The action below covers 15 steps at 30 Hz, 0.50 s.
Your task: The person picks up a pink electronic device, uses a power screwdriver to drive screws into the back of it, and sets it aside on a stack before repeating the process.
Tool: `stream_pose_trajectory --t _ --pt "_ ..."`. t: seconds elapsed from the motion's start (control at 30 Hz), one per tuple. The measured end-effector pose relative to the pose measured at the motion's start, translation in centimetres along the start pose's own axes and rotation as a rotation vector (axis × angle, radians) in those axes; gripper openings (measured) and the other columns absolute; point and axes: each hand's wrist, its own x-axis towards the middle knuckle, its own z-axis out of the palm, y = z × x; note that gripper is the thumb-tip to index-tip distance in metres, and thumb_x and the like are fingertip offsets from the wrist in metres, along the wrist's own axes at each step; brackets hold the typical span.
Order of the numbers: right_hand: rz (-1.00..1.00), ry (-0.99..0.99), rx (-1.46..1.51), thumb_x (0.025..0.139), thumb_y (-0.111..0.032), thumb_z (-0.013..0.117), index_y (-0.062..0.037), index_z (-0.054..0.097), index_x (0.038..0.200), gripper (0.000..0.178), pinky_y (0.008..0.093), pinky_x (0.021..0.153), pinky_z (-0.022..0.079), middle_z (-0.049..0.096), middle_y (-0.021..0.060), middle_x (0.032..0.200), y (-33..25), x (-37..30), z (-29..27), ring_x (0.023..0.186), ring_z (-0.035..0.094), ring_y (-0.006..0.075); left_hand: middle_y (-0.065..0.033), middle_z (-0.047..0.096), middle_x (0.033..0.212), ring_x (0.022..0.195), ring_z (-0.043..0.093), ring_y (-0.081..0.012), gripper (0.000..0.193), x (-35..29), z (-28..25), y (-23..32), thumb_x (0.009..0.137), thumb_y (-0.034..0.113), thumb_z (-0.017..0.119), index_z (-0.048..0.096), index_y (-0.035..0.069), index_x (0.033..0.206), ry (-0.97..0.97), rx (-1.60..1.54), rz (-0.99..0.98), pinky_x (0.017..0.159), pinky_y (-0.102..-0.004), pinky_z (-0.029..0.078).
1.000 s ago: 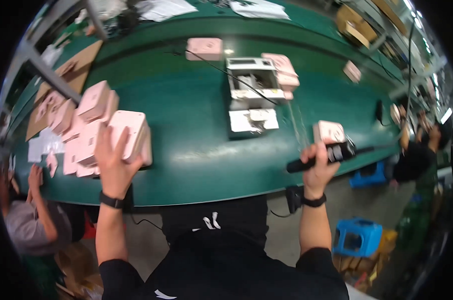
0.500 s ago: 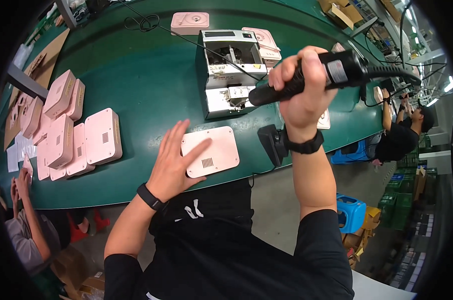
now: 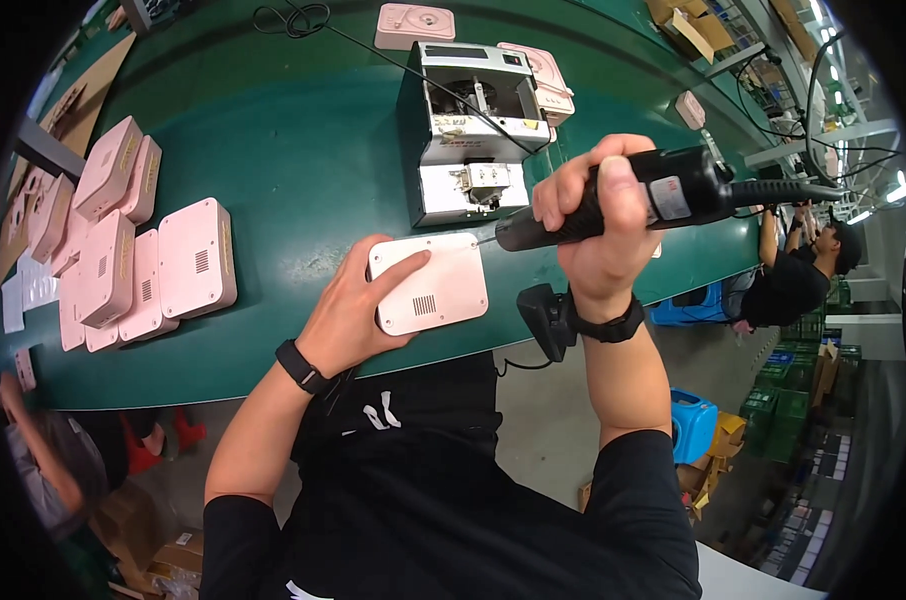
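Observation:
A pink plastic casing [image 3: 448,280], with corner screw holes and a small vent grille, lies flat on the table in front of me. My left hand [image 3: 345,308] grips its left side, the index finger stretched across the top face. Wrapped around a black corded electric screwdriver [image 3: 688,190] are the fingers of my right hand [image 3: 603,225]. The tool is held nearly level, and its bit reaches the casing's far right corner; whether a screw is on the tip is too small to tell. Just beyond stands a grey screw feeder [image 3: 473,185].
Several pink casings [image 3: 198,255] are piled at the left. More pink parts [image 3: 413,25] lie behind the feeder. A black cable [image 3: 373,55] crosses over it. Co-workers sit at the left and at the far right [image 3: 793,280]. A blue stool [image 3: 691,425] is on the floor.
The screwdriver has come down from the feeder's front to the casing's far right corner. My left hand has closed around the casing's left side. The whole view has shifted slightly.

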Motion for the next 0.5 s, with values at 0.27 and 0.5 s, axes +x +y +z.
stream_pose_trajectory --t 0.27,0.5 --pt "0.005 -0.025 -0.019 0.092 -0.017 0.054 -0.0047 0.045 0.095 0.015 0.0336 0.048 0.043 0.049 0.0092 0.062 2.1 -0.8 0.0 0.048 0.045 0.0173 -0.0181 0.044 0.132 0.117 0.053 -0.0396 0.083 -0.5 0.0 0.0 0.058 0.011 0.085 0.056 0.021 0.135 0.021 -0.009 -0.022 0.096 -0.0446 0.05" --pt "0.01 -0.041 0.038 0.091 -0.016 0.054 -0.0048 0.044 0.094 0.016 0.0334 0.047 0.043 0.048 0.0091 0.062 2.6 -0.9 -0.5 0.049 0.044 0.017 -0.0201 0.042 0.138 0.119 0.054 -0.0403 0.082 -1.5 0.8 0.1 0.058 0.013 0.087 0.058 0.023 0.133 0.099 -0.031 -0.062 0.097 -0.0446 0.05"
